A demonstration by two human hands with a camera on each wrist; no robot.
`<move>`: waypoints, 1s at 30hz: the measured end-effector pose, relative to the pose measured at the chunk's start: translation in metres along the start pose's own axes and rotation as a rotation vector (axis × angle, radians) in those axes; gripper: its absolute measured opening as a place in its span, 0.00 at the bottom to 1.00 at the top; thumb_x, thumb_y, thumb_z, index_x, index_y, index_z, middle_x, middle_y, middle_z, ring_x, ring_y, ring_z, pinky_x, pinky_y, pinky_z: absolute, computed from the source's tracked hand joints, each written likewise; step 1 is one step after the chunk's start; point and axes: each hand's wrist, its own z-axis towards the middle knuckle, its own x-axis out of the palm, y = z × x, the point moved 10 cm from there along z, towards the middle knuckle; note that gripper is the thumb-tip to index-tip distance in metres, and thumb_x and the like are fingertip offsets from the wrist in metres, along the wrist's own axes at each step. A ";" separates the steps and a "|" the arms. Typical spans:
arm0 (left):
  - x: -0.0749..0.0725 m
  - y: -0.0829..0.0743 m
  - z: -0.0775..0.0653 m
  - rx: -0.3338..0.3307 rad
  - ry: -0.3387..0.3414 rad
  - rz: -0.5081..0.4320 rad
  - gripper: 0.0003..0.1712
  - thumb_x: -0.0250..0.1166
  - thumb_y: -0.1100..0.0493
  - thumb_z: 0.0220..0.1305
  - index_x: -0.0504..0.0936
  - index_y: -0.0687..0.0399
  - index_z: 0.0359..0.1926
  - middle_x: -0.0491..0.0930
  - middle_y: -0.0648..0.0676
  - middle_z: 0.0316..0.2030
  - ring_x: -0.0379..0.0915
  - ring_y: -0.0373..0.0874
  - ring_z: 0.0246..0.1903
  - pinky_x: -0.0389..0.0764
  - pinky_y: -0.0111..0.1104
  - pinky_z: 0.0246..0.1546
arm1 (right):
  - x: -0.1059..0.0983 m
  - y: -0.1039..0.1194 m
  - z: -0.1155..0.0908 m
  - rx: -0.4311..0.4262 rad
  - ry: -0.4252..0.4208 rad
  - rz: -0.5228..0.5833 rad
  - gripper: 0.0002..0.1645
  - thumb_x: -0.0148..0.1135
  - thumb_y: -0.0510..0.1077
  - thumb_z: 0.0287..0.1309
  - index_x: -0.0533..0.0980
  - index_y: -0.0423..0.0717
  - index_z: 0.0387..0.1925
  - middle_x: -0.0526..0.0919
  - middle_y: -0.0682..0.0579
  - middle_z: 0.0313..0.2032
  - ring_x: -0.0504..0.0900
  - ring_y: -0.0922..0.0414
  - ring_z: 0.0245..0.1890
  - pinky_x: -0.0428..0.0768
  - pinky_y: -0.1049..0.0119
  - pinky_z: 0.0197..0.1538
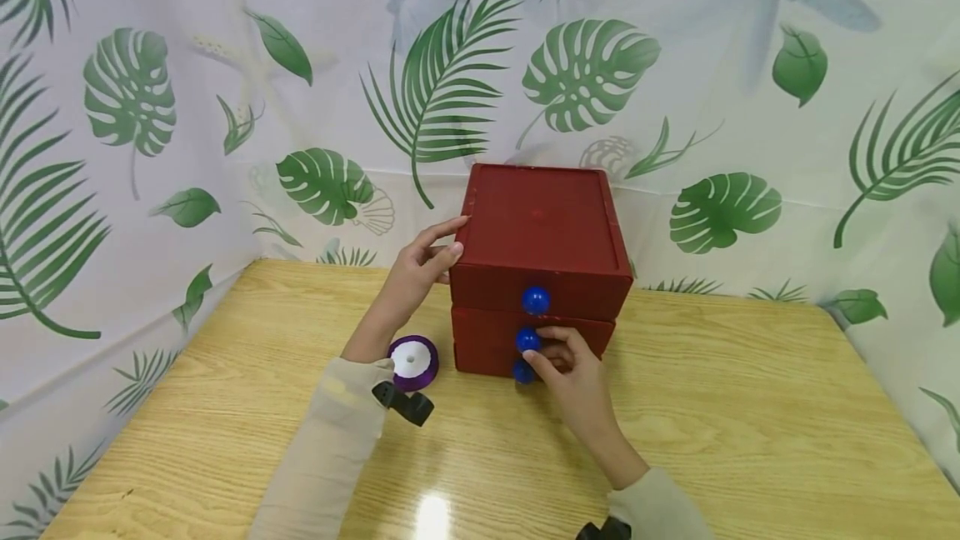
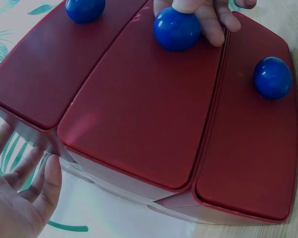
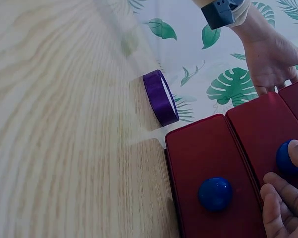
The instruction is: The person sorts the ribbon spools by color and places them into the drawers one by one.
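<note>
A dark red chest of three drawers (image 1: 540, 223) stands on the table, each drawer front carrying a round blue knob. My right hand (image 1: 581, 386) pinches the middle knob (image 1: 528, 339) between thumb and fingers. Above it is the top knob (image 1: 536, 301), and below it the bottom knob (image 3: 215, 194), partly hidden by the hand in the head view. At the chest's left side is my left hand (image 1: 411, 282), its fingers extended along the side and the thumb by the upper front corner. The left wrist view shows these fingers (image 2: 49, 183) loosely spread beside the drawers.
A spool of purple ribbon (image 1: 429, 367) with a white centre lies left of the chest, next to the left wrist. The wooden table (image 1: 750, 407) runs back to a leaf-patterned cloth (image 1: 465, 90). Black straps (image 1: 405, 403) are on both wrists.
</note>
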 end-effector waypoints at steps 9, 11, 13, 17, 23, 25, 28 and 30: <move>0.000 -0.001 0.000 0.001 -0.003 0.000 0.27 0.52 0.53 0.71 0.65 0.41 0.70 0.66 0.53 0.67 0.71 0.51 0.57 0.75 0.41 0.48 | -0.001 0.003 -0.003 -0.031 0.013 -0.042 0.19 0.64 0.45 0.60 0.75 0.43 0.51 0.86 0.45 0.37 0.80 0.65 0.34 0.77 0.75 0.37; 0.000 -0.002 0.000 0.002 -0.002 -0.003 0.27 0.52 0.53 0.71 0.65 0.41 0.70 0.66 0.53 0.67 0.71 0.51 0.57 0.75 0.42 0.48 | -0.002 0.002 -0.004 -0.023 0.014 -0.043 0.19 0.64 0.45 0.60 0.75 0.43 0.51 0.86 0.45 0.37 0.80 0.65 0.34 0.77 0.75 0.37; 0.000 -0.001 0.000 0.002 -0.004 0.000 0.27 0.52 0.53 0.70 0.65 0.41 0.70 0.66 0.53 0.67 0.71 0.51 0.57 0.76 0.40 0.47 | -0.003 0.000 -0.004 -0.018 0.015 -0.049 0.19 0.63 0.45 0.61 0.75 0.42 0.51 0.86 0.46 0.38 0.80 0.66 0.34 0.77 0.75 0.38; 0.000 -0.002 0.000 0.001 -0.004 0.008 0.27 0.52 0.53 0.70 0.65 0.41 0.70 0.65 0.52 0.68 0.70 0.51 0.57 0.76 0.36 0.46 | -0.004 -0.004 -0.005 -0.007 0.019 -0.071 0.16 0.63 0.44 0.61 0.76 0.42 0.48 0.86 0.47 0.37 0.81 0.66 0.35 0.78 0.75 0.39; 0.001 -0.003 -0.001 0.000 -0.002 0.010 0.28 0.52 0.52 0.71 0.65 0.42 0.70 0.64 0.53 0.68 0.70 0.52 0.58 0.76 0.35 0.46 | -0.002 -0.013 -0.005 0.011 0.060 -0.141 0.11 0.64 0.43 0.60 0.79 0.45 0.44 0.86 0.49 0.35 0.81 0.63 0.33 0.78 0.74 0.37; 0.001 -0.002 0.000 0.000 -0.002 0.006 0.27 0.52 0.53 0.71 0.65 0.42 0.70 0.64 0.53 0.68 0.70 0.52 0.58 0.76 0.34 0.45 | 0.000 -0.015 -0.005 0.024 0.082 -0.171 0.11 0.64 0.44 0.60 0.79 0.46 0.44 0.86 0.50 0.34 0.81 0.62 0.33 0.78 0.74 0.37; 0.000 -0.002 0.000 -0.001 -0.002 0.001 0.27 0.52 0.53 0.71 0.65 0.42 0.70 0.64 0.53 0.68 0.70 0.51 0.58 0.76 0.33 0.44 | 0.002 -0.019 -0.006 0.043 0.115 -0.215 0.13 0.63 0.46 0.61 0.79 0.46 0.46 0.85 0.51 0.34 0.80 0.62 0.33 0.77 0.74 0.35; 0.000 -0.003 0.000 0.000 -0.003 -0.002 0.27 0.52 0.54 0.71 0.65 0.41 0.70 0.64 0.52 0.68 0.70 0.51 0.58 0.76 0.33 0.44 | 0.004 -0.022 -0.006 0.055 0.136 -0.231 0.14 0.63 0.47 0.61 0.79 0.47 0.47 0.85 0.51 0.34 0.80 0.61 0.32 0.76 0.74 0.34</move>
